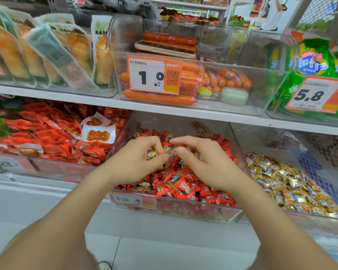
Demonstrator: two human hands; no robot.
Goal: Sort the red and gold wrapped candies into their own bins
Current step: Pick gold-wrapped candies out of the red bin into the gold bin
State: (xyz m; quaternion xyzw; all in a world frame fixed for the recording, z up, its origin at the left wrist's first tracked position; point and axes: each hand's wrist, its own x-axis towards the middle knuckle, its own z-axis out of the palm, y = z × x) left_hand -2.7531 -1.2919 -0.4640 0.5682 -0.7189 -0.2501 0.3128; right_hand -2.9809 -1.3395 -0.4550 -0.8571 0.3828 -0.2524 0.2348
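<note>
The middle bin (pixel 183 212) on the lower shelf (pixel 47 190) holds red candies (pixel 183 188) with some gold ones mixed in. At its 3 o'clock, the right bin (pixel 300 224) holds gold candies (pixel 285 184). Above the middle bin, the left hand (pixel 137 162) is curled and grips a gold candy (pixel 151 154). The right hand (pixel 203 164) pinches a second gold candy (pixel 173 150) between thumb and forefinger.

The lower shelf (pixel 47 182) bears three clear bins along its front edge: left bin (pixel 47 168), red packets (pixel 47 133); middle bin (pixel 183 211), red candies (pixel 183 188); right bin (pixel 261 139), gold candies (pixel 291 188).
</note>
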